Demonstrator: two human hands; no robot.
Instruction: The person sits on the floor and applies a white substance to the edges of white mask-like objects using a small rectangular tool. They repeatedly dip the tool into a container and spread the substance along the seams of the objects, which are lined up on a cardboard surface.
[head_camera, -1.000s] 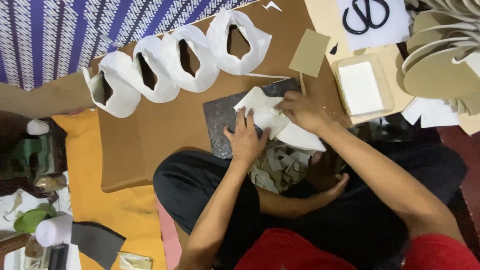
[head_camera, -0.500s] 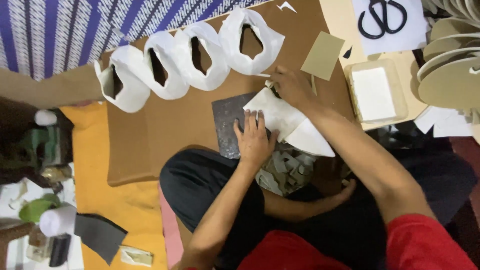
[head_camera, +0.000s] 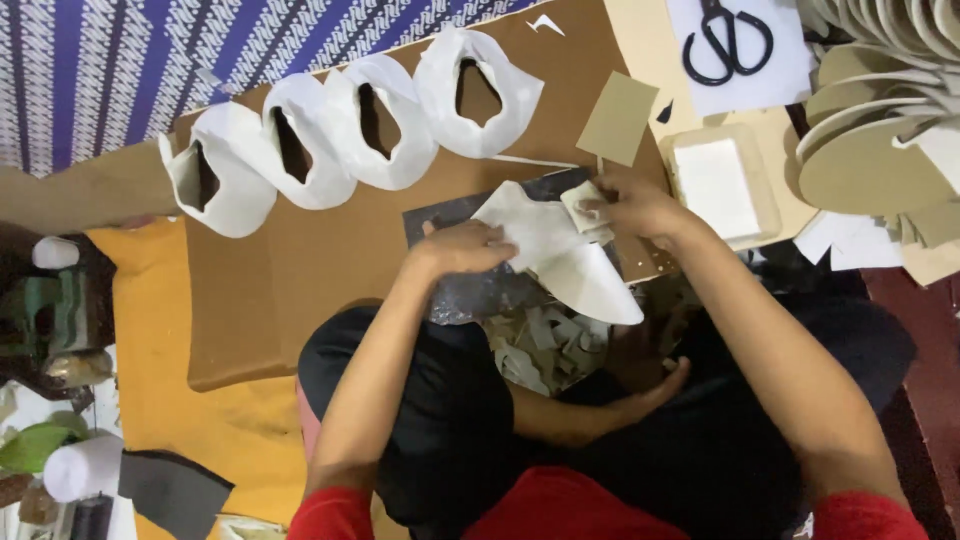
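I see a white shoe-upper piece (head_camera: 560, 260) lying flat on a dark grey cutting mat (head_camera: 470, 290), just in front of the person's crossed legs. The left hand (head_camera: 465, 248) presses on its near-left part with the fingers spread and flat, so it is open and grips nothing, it only holds the piece down. The right hand (head_camera: 635, 205) is at the far end of the piece and its fingers are closed in a pinch on a small pale pad (head_camera: 583, 207), which touches the white piece there. Half a second ago this hand was further away from the body, near the row of finished pieces; now it is back on the piece with the pad. I judge from this that the person is wiping or pressing the far edge, and the piece has not left the mat.

Beyond the left hand, four white cut-out uppers (head_camera: 350, 140) lie in an overlapping row on the brown board (head_camera: 260, 300). Beyond the right hand lies a tan card rectangle (head_camera: 617, 118), and to the right of this hand a shallow tray with a white block (head_camera: 722, 185). Further away, black scissors (head_camera: 728, 40) rest on white paper, and stacked tan insoles (head_camera: 880, 130) are at the far right. Below the mat, scraps (head_camera: 545, 345) lie on the lap.
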